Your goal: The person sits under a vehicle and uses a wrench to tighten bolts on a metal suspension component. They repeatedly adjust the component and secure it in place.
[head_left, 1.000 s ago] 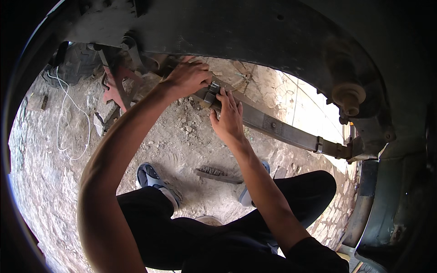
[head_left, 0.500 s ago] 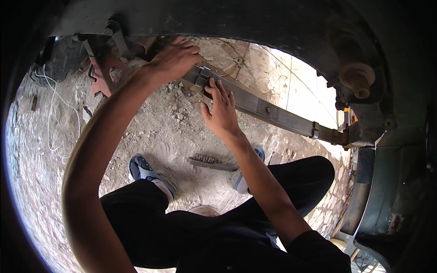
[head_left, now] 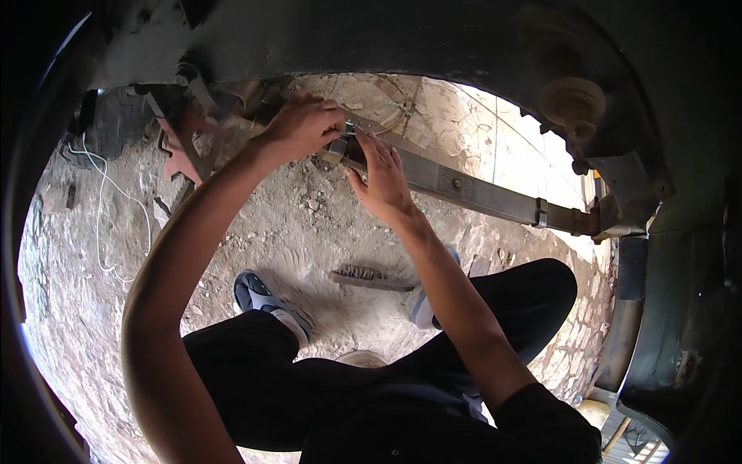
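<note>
A dark steel leaf spring [head_left: 483,196] runs slantwise under the vehicle, from the centre down to the right. Around it near my hands sits a metal clamp [head_left: 337,148] with a shiny bolt-like piece at its top. My left hand [head_left: 308,127] reaches over the spring, its fingers curled together at the top of the clamp; what lies between the fingertips is hidden. Beside the clamp, my right hand [head_left: 381,184] rests its outstretched fingers against the spring, thumb held apart. A second clamp [head_left: 541,212] wraps the spring farther right.
Dark vehicle bodywork [head_left: 348,46] hangs low overhead. A red jack stand [head_left: 184,151] and a tyre [head_left: 116,124] are at the left, near a white cable [head_left: 100,209]. A wire brush [head_left: 371,278] lies on the dirt between my feet.
My left hand has shifted along the spring to the clamp's top, its fingers now close to my right fingertips. The right hand stays by the clamp. The whole view has moved slightly.
</note>
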Demonstrator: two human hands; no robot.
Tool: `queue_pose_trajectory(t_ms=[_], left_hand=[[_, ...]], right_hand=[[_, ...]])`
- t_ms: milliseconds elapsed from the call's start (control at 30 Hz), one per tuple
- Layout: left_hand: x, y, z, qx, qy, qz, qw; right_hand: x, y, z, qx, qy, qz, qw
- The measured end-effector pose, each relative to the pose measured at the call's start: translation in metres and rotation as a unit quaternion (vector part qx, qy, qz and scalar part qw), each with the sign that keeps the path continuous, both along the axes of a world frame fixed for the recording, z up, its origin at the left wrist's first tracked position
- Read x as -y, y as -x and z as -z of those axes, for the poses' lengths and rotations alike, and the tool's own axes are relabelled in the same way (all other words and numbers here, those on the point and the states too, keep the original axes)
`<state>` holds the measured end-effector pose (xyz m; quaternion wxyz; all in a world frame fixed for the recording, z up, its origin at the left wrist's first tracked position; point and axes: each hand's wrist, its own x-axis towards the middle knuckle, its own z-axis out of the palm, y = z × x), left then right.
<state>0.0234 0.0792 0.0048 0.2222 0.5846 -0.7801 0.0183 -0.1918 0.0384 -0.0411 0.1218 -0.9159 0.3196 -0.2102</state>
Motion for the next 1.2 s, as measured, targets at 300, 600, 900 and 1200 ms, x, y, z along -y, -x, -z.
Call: queue_pose_trajectory(t_ms=[300, 600, 900, 1200], left_hand=[[0.002, 0.002, 0.008, -0.012, -0.008, 0.053, 0.999], [-0.001, 0.031, -0.007, -0.233, -0.153, -0.014, 0.960], [-0.028, 0.110, -0.050, -0.348, -0.087, 0.085, 0.930], [-0.012, 0.187, -0.123, -0.450, 0.017, 0.155, 0.880]], right_hand=[[0.009, 0.020, 0.009, 0.042, 0.069, -0.038, 0.996], [0.011, 0.049, -0.003, 0.075, -0.024, 0.000, 0.997], [-0.064, 0.077, -0.086, 0.466, -0.414, 0.106, 0.775], [-0.047, 0.143, -0.203, 0.291, -0.179, 0.028, 0.939]])
